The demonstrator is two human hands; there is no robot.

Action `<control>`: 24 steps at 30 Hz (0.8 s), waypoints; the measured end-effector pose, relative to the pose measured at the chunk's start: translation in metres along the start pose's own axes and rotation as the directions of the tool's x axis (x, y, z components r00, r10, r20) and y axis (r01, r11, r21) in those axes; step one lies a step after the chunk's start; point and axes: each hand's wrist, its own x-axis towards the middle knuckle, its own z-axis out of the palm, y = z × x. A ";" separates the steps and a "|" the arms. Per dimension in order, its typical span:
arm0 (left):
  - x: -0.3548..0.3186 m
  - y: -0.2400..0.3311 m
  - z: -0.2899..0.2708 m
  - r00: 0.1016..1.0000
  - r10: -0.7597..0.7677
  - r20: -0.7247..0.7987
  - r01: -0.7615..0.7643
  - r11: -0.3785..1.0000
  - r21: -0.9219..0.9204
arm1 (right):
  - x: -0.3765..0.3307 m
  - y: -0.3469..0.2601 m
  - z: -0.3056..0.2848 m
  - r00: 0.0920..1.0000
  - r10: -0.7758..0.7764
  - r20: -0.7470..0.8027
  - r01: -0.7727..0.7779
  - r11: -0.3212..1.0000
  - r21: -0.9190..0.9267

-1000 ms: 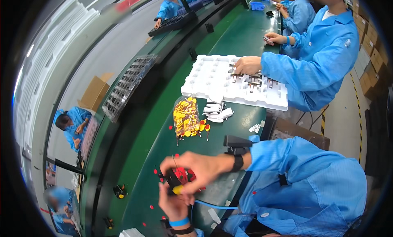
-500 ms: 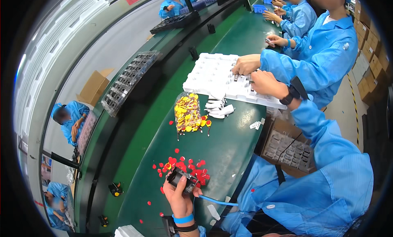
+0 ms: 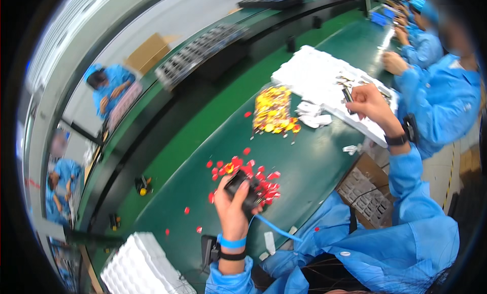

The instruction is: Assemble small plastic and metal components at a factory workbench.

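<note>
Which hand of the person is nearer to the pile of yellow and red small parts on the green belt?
Right. The right hand is raised beside the white tray, just right of the yellow and red pile. The left hand holds a black part much lower down the belt.

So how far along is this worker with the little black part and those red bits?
Mid-cycle, by the look of it. In hand: the left hand grips a small black plastic part above the scattered red plastic pieces; the right hand pinches a small dark piece at the white foam tray. Done: nothing finished can be made out. Left: many red pieces and a heap of yellow pieces lie loose.
</note>
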 end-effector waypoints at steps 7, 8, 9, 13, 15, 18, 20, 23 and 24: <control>0.005 -0.012 -0.005 0.991 0.126 -0.035 -0.115 0.969 0.218 | -0.050 -0.079 0.135 0.852 -0.367 0.373 0.206 0.890 0.406; 0.004 -0.011 -0.005 0.990 0.136 -0.045 -0.121 0.960 0.251 | -0.049 -0.088 0.148 0.826 -0.414 0.382 0.248 0.876 0.413; 0.006 -0.012 -0.008 0.985 0.158 -0.063 -0.133 0.947 0.291 | -0.046 -0.093 0.159 0.804 -0.458 0.379 0.314 0.869 0.382; 0.007 -0.013 -0.012 0.958 0.273 -0.092 -0.207 0.875 0.438 | -0.033 -0.105 0.185 0.741 -0.512 0.435 0.400 0.856 0.328; 0.006 -0.011 -0.009 0.934 0.346 -0.088 -0.265 0.838 0.477 | -0.027 -0.106 0.193 0.729 -0.518 0.448 0.417 0.854 0.310; 0.004 -0.009 -0.010 0.902 0.427 -0.071 -0.324 0.775 0.543 | -0.017 -0.106 0.203 0.706 -0.534 0.465 0.439 0.846 0.304; 0.004 -0.008 -0.010 0.904 0.418 -0.087 -0.306 0.777 0.550 | -0.007 -0.103 0.208 0.691 -0.545 0.474 0.446 0.838 0.313; 0.006 -0.010 -0.015 0.900 0.424 -0.097 -0.313 0.787 0.532 | 0.002 -0.100 0.211 0.613 -0.585 0.531 0.495 0.808 0.319; 0.006 -0.010 -0.016 0.900 0.425 -0.099 -0.312 0.785 0.535 | 0.000 -0.102 0.211 0.637 -0.487 0.597 0.297 0.870 0.393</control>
